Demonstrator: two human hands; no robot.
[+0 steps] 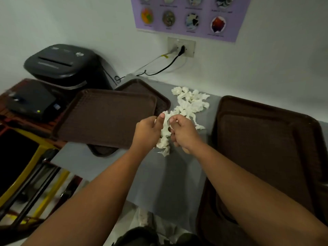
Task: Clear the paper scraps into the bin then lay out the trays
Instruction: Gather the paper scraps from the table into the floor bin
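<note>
White crumpled paper scraps (190,102) lie in a loose pile on the grey table (168,176), near the wall. My left hand (148,132) and my right hand (182,134) meet over the near end of the pile. Both grip a bunch of scraps (165,137) between them, and part of it hangs below the fingers. Two overlapping brown trays (106,116) lie to the left of the pile. A stack of brown trays (262,139) sits to the right. At the bottom edge a clear bag (142,221) shows below the table's front.
A black paper shredder (62,63) stands at the back left by the wall, and a small black device (30,102) sits in front of it. Cables (159,68) run from a wall socket (181,47) down to the table. A yellow frame (26,167) is at the left.
</note>
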